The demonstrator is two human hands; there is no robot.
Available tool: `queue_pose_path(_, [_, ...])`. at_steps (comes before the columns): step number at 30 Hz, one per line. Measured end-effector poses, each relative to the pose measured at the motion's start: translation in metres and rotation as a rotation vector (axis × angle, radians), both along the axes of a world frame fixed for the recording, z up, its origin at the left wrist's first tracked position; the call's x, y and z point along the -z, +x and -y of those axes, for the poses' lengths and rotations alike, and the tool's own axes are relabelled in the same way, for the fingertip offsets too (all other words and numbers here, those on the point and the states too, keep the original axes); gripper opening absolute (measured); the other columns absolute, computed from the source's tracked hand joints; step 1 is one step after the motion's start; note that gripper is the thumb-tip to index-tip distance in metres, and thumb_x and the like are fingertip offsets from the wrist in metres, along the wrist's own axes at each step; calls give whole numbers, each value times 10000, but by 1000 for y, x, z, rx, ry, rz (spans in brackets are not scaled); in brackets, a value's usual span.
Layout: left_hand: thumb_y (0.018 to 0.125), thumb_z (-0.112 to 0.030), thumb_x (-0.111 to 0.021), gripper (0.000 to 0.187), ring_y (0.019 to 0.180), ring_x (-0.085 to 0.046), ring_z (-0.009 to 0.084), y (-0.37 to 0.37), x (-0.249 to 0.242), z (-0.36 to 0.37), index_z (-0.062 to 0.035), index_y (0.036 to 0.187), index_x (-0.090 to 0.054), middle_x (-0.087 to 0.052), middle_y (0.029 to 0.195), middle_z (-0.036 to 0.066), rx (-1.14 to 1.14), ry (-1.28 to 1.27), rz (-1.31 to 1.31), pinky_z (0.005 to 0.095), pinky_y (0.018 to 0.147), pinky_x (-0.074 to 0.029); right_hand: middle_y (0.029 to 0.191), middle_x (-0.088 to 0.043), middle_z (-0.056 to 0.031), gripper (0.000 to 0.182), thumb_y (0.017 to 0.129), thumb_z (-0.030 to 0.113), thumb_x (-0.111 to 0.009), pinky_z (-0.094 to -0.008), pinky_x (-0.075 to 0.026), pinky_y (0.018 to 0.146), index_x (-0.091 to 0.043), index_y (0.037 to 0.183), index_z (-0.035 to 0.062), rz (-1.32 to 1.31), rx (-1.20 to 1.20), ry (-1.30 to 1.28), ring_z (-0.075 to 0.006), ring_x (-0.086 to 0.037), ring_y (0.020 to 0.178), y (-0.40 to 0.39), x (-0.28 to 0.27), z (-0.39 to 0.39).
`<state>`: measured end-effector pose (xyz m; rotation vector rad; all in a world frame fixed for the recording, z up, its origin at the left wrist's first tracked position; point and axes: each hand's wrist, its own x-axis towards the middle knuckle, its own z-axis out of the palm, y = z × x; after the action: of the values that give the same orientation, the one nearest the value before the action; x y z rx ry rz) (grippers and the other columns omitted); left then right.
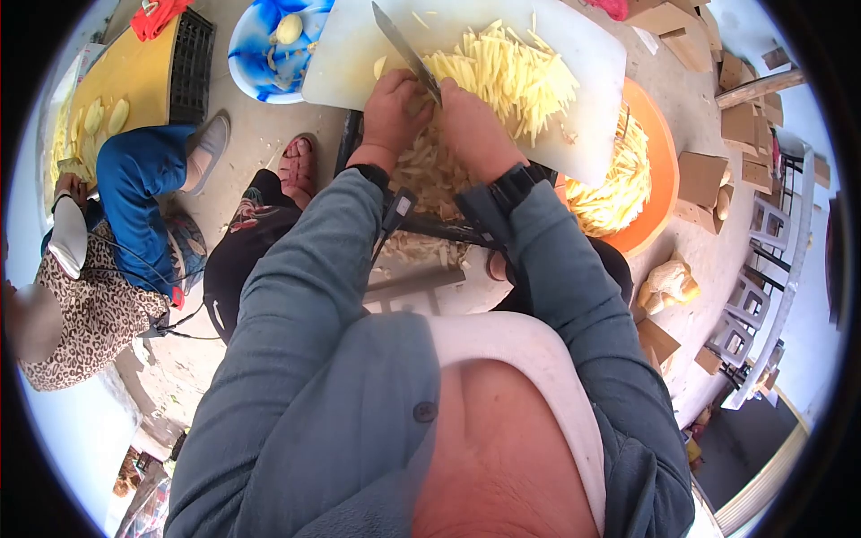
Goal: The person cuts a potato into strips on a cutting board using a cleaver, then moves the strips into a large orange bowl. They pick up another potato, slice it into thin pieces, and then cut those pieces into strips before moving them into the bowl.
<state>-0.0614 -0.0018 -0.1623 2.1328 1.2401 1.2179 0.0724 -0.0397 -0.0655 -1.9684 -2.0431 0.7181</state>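
Observation:
A knife (pixel 404 45) points away from me over the white cutting board (pixel 345 45). My right hand (pixel 475 130) is closed at the knife's near end, and the handle is hidden inside it. Left of the blade, my left hand (pixel 390 112) is curled with its fingers close to the knife. What lies under those fingers is hidden. Beyond my right hand spreads a pile of thin-cut potato strips (pixel 516 76). A small pale slice (pixel 379 67) rests just past my left hand.
An orange basin (pixel 662 179) of potato strips (pixel 619 179) stands at the right. Beyond the board's left edge is a blue-and-white bowl (pixel 247 67) with a peeled potato (pixel 289 30). Peelings (pixel 426 170) lie below. Another person (pixel 99 296) sits left beside a yellow board (pixel 134 81).

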Motion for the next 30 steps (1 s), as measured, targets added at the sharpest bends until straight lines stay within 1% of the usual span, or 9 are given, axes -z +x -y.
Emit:
queue_pose_path(4, [681,-105,-762,212,963,-610,285,-2,2,0,-63,854,-649,-615,1023,83,7,-15,1,359,833,-509,916,-638,-276,164,848,-25,-490,-496,-503,756,-487,1012,-32,-18,14,53,-442,-627,890,3,8,3])
queue_pose_path(6, [683,-103,-760,211,969,-609,286,-3,0,-2,-64,858,-649,-615,1023,85,5,-10,-6,359,838,-507,829,-611,-314,137,847,-6,-490,-516,-484,735,-468,974,-53,-178,120,116,-483,-594,858,6,10,7])
queue_pose_path(7, [683,-98,-757,211,969,-608,289,-3,-1,-1,-66,858,-645,-613,1023,86,8,-18,0,360,839,-506,829,-611,-314,137,847,-6,-490,-516,-484,735,-468,974,-53,-179,120,120,-483,-594,858,6,9,9])
queue_pose_path(9, [684,-93,-755,210,969,-606,291,-4,-1,-1,-67,858,-641,-612,1022,87,13,-26,7,362,839,-505,833,-612,-303,141,848,-5,-503,-510,-483,739,-469,980,-42,-81,69,129,-472,-598,855,7,8,12])
queue_pose_path(12, [682,-86,-752,211,959,-606,294,-1,-1,-1,-68,851,-628,-608,1017,87,0,-54,37,364,832,-505,846,-613,-292,144,843,-17,-507,-505,-487,741,-469,982,-32,-39,-1,143,-463,-604,853,5,7,13])
queue_pose_path(19, [681,-60,-737,193,922,-612,290,-1,-3,-1,-68,833,-618,-606,999,84,-1,-15,38,357,793,-512,862,-616,-291,132,846,-32,-481,-510,-490,749,-464,977,-29,-2,-19,121,-464,-606,851,3,1,12])
queue_pose_path(21, [682,-55,-735,187,910,-614,288,0,-2,-3,-68,828,-619,-608,991,82,-3,-5,36,355,782,-515,919,-634,-259,147,849,-22,-472,-490,-506,763,-481,996,-9,57,-34,54,-429,-631,891,2,-3,10])
queue_pose_path(26, [689,-58,-735,157,894,-622,289,2,-1,-2,-67,804,-629,-618,971,73,-28,-4,55,352,769,-518,900,-633,-264,132,851,-26,-467,-494,-503,760,-483,981,-13,40,-27,29,-431,-630,886,0,-8,8])
queue_pose_path(30, [693,-65,-738,151,896,-624,293,2,1,-3,-67,801,-633,-621,982,78,-36,-10,49,355,771,-518,895,-633,-270,138,853,-22,-470,-499,-499,760,-486,989,-22,25,-16,68,-443,-624,882,-2,7,4])
